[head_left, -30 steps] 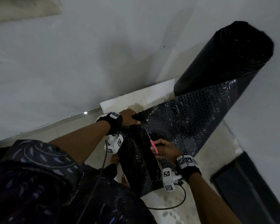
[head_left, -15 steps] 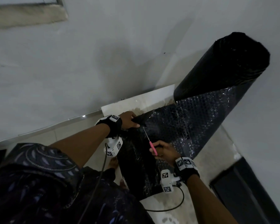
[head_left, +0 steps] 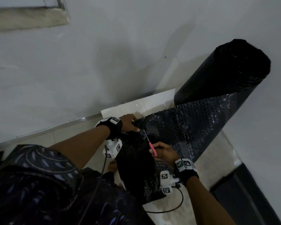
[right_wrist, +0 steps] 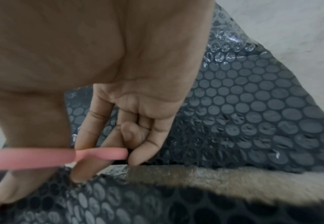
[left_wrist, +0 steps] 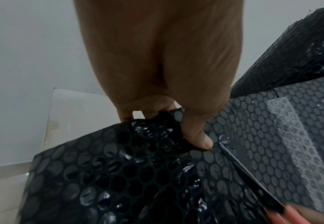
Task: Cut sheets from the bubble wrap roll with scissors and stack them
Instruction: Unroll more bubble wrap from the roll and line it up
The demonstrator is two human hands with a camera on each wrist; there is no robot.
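the black bubble wrap roll (head_left: 224,73) stands tilted at the upper right of the head view, leaning into the corner of the pale wall (head_left: 104,54). its unrolled sheet (head_left: 193,125) runs down and to the left across the light floor (head_left: 206,168) toward the middle of the frame, bubbles glinting along it.

the left hand (head_left: 128,123) sits at the centre of the frame, thumb and fingers pinching a bunched edge of the sheet; in the left wrist view the thumb (left_wrist: 197,136) presses down on crumpled wrap right beside the blade tip.

the right hand (head_left: 166,151) is just below and to the right of it, fingers curled through the pink handles of the scissors (head_left: 150,143). the thin blades point up and left toward the left hand, lying in the sheet along the cut line. in the right wrist view the pink handle (right_wrist: 61,156) crosses the lower left, fingers wrapped round it.

a cut flap (head_left: 136,172) of wrap hangs dark below the hands. a bare foot (head_left: 112,166) shows left of it, above the person's patterned dark clothing (head_left: 39,184) at lower left.
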